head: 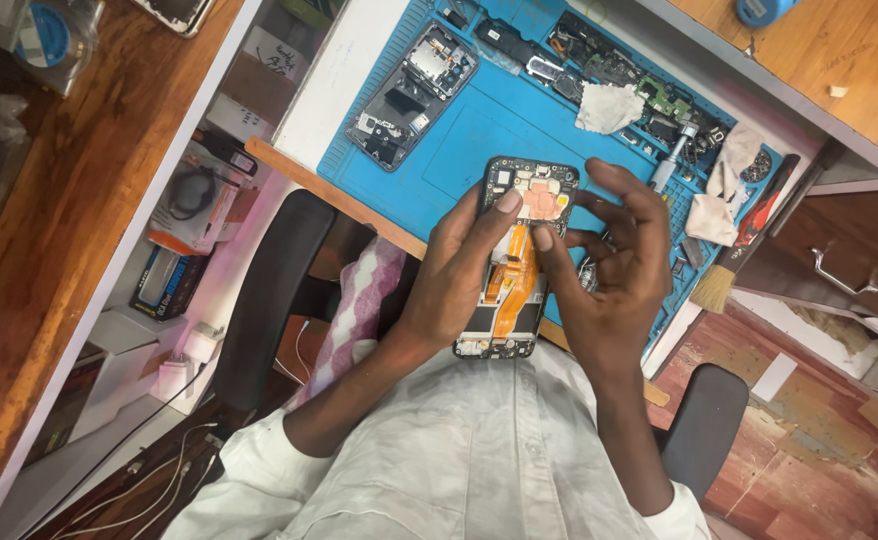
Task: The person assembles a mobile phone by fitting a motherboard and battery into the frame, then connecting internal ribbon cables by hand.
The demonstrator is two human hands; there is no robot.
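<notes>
Blue repair mat (459,150) on counter. Opened smartphone (514,265) held above near edge, long axis near-to-far. Left hand (454,275) clasps left side; right hand (614,270) fingers loosely spread, thumb on orange flex cable (517,275).

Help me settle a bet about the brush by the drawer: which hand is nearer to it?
Right. The right hand is on the opened phone, just beside the brush. The left hand grips the phone's far side, farther away.

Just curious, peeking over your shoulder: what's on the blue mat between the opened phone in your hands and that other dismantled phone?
Nothing: in the head view, bare blue mat separates the held phone from the dismantled phone.
</notes>
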